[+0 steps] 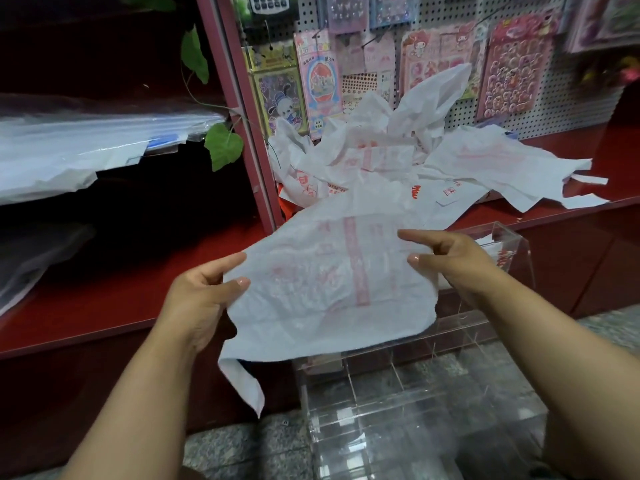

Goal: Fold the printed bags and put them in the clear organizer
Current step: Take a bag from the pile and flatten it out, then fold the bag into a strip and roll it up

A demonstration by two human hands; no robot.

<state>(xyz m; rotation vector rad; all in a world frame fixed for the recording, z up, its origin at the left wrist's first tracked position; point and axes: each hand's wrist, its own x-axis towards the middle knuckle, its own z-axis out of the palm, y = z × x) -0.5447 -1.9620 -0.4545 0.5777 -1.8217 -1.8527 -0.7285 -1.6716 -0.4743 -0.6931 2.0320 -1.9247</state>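
Observation:
I hold a white plastic bag with faded red print (329, 282) spread out in the air above the clear organizer (415, 403). My left hand (204, 296) pinches its left edge between thumb and fingers. My right hand (450, 258) pinches its right edge the same way. One bag handle hangs down at the lower left. A loose pile of more printed bags (398, 164) lies on the red shelf behind. The organizer stands on the floor, its dividers visible; a folded printed piece shows in its upper right part.
The red shelf (104, 289) runs across at mid height, with a pink upright post (249, 133) left of the pile. Sticker packs hang on a pegboard (450, 64) behind. Clear plastic sheets (86, 140) lie on the left shelf. Speckled stone floor below.

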